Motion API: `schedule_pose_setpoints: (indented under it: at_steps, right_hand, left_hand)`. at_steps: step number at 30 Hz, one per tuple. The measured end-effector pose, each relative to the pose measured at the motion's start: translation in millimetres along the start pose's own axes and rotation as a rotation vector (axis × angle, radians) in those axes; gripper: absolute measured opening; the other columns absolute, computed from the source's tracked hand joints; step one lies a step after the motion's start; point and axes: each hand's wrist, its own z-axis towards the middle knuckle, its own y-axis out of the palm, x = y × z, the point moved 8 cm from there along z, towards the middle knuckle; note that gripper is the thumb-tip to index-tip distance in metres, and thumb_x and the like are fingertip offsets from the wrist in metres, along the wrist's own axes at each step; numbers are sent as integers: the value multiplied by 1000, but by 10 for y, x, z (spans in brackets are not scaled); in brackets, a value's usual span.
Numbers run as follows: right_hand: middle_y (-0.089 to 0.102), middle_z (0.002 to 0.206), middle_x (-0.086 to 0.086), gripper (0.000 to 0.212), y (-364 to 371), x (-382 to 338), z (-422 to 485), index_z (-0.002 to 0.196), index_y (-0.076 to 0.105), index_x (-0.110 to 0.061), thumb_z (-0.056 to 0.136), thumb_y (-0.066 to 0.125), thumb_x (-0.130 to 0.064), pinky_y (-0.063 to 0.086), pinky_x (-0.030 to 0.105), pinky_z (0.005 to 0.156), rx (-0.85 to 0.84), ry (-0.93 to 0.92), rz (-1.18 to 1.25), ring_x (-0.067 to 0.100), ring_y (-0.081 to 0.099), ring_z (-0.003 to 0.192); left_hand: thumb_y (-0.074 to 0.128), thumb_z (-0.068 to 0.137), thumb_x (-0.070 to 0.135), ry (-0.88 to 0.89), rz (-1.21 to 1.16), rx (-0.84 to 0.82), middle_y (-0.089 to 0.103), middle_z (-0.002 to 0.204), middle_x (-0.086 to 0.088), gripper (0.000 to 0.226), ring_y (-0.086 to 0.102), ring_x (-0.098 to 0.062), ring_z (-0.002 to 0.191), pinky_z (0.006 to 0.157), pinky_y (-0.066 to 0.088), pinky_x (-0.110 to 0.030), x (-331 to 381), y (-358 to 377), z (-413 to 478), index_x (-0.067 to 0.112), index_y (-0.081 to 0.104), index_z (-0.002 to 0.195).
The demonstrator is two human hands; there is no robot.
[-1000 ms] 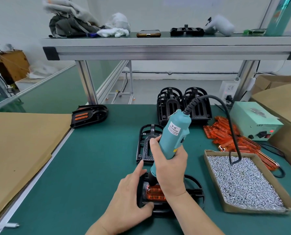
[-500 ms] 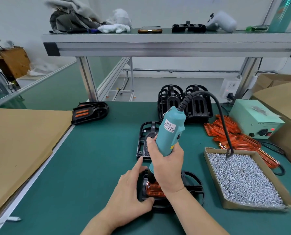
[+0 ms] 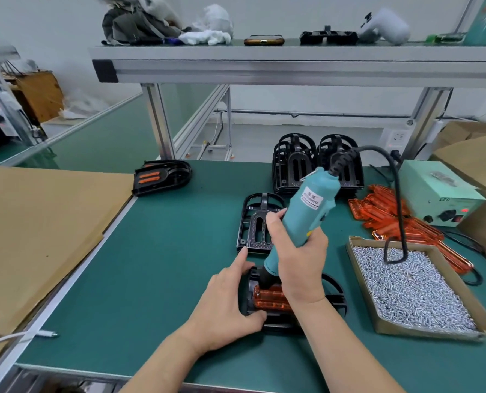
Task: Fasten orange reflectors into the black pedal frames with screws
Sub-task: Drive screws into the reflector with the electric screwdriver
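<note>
A black pedal frame point(image 3: 334, 296) lies on the green mat near the front edge, with an orange reflector point(image 3: 268, 300) seated in its left part. My right hand point(image 3: 299, 260) grips a teal electric screwdriver point(image 3: 307, 211), tilted, its black tip down at the reflector's left end. My left hand point(image 3: 227, 304) holds the frame's left side, index finger stretched along its far edge and thumb at the near edge. An empty black frame point(image 3: 254, 222) lies just behind.
A cardboard tray of screws point(image 3: 411, 285) sits to the right, with the screwdriver's cord dipping into it. Loose orange reflectors point(image 3: 392, 217) and a green power unit point(image 3: 437, 191) lie behind it. Stacked black frames point(image 3: 295, 163) stand at the back; a finished pedal point(image 3: 162, 177) lies far left beside cardboard point(image 3: 37, 228).
The screwdriver's top has tipped a little more to the right while its tip stays at the reflector. My left hand keeps its hold on the frame.
</note>
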Motion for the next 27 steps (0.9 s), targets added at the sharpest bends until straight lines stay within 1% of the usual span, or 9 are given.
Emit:
schedule_pose_setpoints:
  at_steps: [9, 12, 14, 16, 18, 21, 23, 25, 27]
  right_hand:
    - [61, 70, -12, 8, -51, -363, 39, 79, 68, -29, 85, 73, -27, 50, 20, 66, -106, -101, 79, 6, 57, 66]
    - [60, 68, -9, 13, -336, -461, 266, 80, 65, -24, 81, 75, -33, 49, 19, 65, 81, -93, 122, 7, 56, 64]
    - [59, 65, -8, 26, -625, -366, 404, 88, 60, -17, 82, 76, -36, 48, 18, 60, 245, -16, 157, 5, 54, 59]
    - [61, 65, -12, 24, -949, -206, 504, 94, 56, -16, 92, 71, -35, 48, 17, 57, 411, 58, 215, 3, 55, 58]
    - [62, 71, -12, 22, -1255, -29, 537, 98, 54, -18, 99, 63, -38, 49, 18, 59, 553, 133, 263, 3, 56, 61]
    - [59, 74, -11, 25, -1664, 213, 467, 97, 53, -23, 102, 52, -47, 49, 23, 65, 724, 236, 291, 4, 59, 63]
    - [60, 81, -11, 23, -1867, 331, 404, 96, 53, -27, 102, 48, -49, 49, 24, 70, 800, 281, 293, 5, 61, 71]
    - [61, 91, -11, 24, -2000, 417, 354, 101, 53, -28, 101, 48, -51, 50, 26, 74, 839, 316, 258, 6, 63, 78]
    - [63, 89, -12, 24, -2040, 426, 327, 104, 53, -28, 100, 49, -51, 51, 28, 75, 856, 304, 262, 4, 65, 73]
  left_hand:
    - [63, 65, 54, -6, 37, 17, 39, 142, 27, 110, 36, -1, 125, 107, 26, -19, -81, 18, -28, 50, -6, 151]
    - [61, 70, 54, 49, 35, 18, 33, 148, 25, 96, 27, 5, 135, 111, 20, -17, -10, 4, -60, 53, 4, 148]
    - [63, 76, 55, 121, 40, 81, 31, 149, 24, 82, 25, 2, 140, 115, 19, -20, 95, -64, -92, 46, 25, 148]
    - [66, 78, 55, 243, 93, 136, 42, 136, 22, 61, 36, -1, 131, 112, 24, -21, 303, -123, -102, 39, 52, 135]
    - [66, 78, 56, 410, 271, 101, 54, 112, 18, 40, 46, -4, 111, 102, 32, -27, 578, -56, -107, 34, 65, 112]
    - [62, 77, 50, 583, 576, 13, 58, 85, 12, 25, 50, -14, 86, 84, 45, -32, 854, 150, -143, 28, 63, 88]
    - [63, 75, 45, 595, 668, -27, 57, 80, 12, 20, 51, -15, 79, 77, 49, -33, 890, 250, -158, 27, 60, 83]
    - [64, 74, 45, 597, 699, -24, 58, 80, 13, 20, 53, -14, 77, 75, 46, -29, 890, 287, -170, 28, 61, 84]
    - [67, 72, 46, 611, 698, 0, 58, 79, 14, 21, 54, -12, 76, 76, 39, -26, 893, 277, -187, 29, 63, 82]
